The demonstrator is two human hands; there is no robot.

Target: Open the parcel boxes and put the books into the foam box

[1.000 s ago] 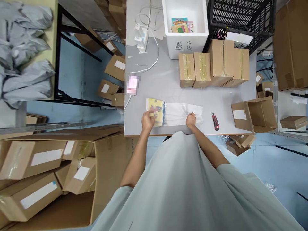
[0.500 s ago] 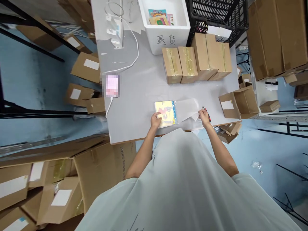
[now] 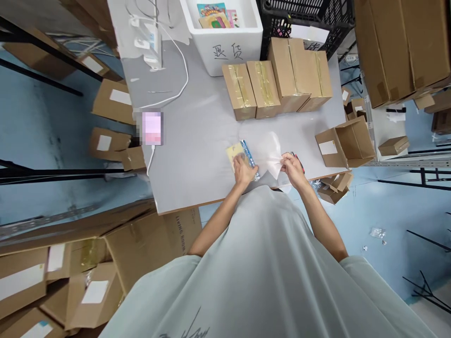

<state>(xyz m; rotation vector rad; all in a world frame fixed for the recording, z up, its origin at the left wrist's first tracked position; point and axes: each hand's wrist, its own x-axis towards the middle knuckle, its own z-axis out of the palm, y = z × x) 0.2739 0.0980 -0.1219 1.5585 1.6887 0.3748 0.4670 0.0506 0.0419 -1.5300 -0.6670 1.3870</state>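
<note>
My left hand (image 3: 244,171) lies over a thin yellow book (image 3: 234,150) with a blue strip along its right side. The fingers cover the book's lower part, with the thumb at the blue edge. Pinched between the thumb and fingers of my right hand (image 3: 293,168) is a thin, translucent white bag (image 3: 271,148). That bag spreads leftward toward the book; whether the two still overlap, I cannot tell. A red and black tool (image 3: 299,159) lies just behind the right hand, mostly hidden.
Several taped cartons (image 3: 266,89) stand at the back of the grey table (image 3: 190,159). Behind them are a white foam box (image 3: 225,51) holding booklets and a black crate (image 3: 310,14). An open carton (image 3: 347,143) sits at the right edge. At left are a blurred device (image 3: 152,127) and cable.
My left hand has moved right, from the book's left edge onto its face and blue side. The book has tilted. The bag is bunched and drawn slightly upright in my right hand.
</note>
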